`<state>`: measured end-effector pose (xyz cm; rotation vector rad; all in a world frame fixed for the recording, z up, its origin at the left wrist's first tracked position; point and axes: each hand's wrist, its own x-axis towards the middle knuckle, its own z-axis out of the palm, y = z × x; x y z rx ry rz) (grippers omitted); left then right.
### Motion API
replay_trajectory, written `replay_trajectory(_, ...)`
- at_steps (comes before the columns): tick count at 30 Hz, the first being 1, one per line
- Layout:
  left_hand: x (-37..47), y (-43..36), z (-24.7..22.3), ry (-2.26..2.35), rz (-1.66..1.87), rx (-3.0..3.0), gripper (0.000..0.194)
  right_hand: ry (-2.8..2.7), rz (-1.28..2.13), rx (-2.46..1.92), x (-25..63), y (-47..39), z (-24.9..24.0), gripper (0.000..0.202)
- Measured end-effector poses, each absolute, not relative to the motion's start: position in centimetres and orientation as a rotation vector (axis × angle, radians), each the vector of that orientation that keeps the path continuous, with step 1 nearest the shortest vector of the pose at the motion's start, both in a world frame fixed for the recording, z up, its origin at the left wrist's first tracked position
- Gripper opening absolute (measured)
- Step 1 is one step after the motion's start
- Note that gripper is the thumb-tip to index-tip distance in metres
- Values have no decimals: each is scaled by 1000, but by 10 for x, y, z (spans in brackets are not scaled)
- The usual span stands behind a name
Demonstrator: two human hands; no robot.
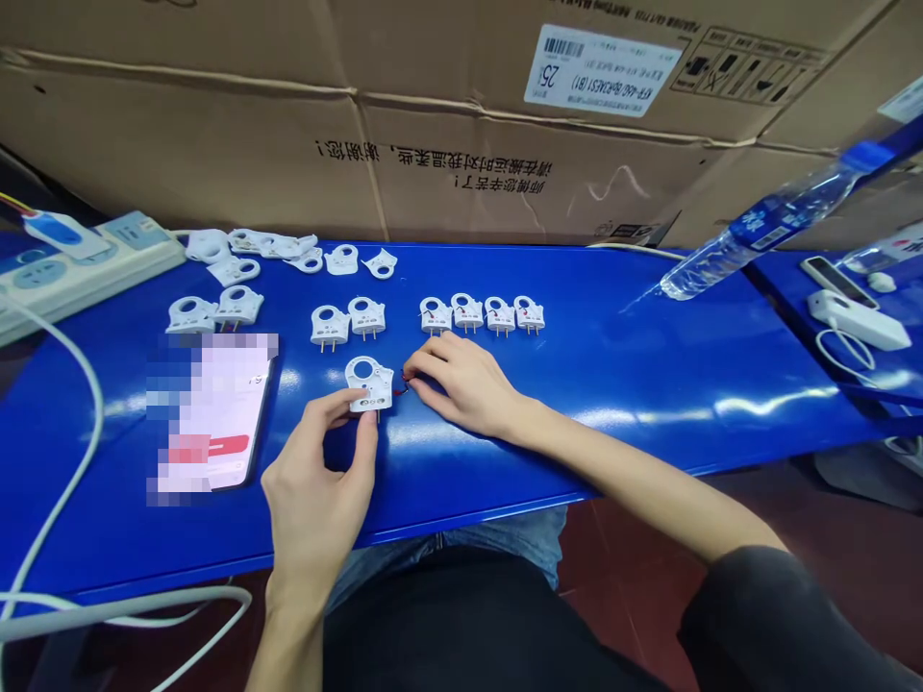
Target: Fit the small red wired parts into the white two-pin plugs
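Holding plug shell (384,387) in left hand (317,476), wires (401,391) in right hand (472,386), upside-down label (602,70) "25"

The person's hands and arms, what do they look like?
The left hand and right hand are bare: no gloves, rings or watch show. The right arm has a dark sleeve ending near the elbow; no sleeve shows on the left arm.
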<state>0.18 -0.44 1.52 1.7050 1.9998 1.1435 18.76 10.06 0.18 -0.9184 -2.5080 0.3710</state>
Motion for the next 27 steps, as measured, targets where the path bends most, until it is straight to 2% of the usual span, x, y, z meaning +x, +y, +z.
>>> replay_trajectory(19, -1, -5, 10, 1918, 1052, 1919, 26, -2097, 683, -747, 183, 94, -1, 14)
replay_trajectory(27, -2, -7, 8, 1911, 1041, 1948, 27, -2112, 663, -700, 180, 90, 1, 12)
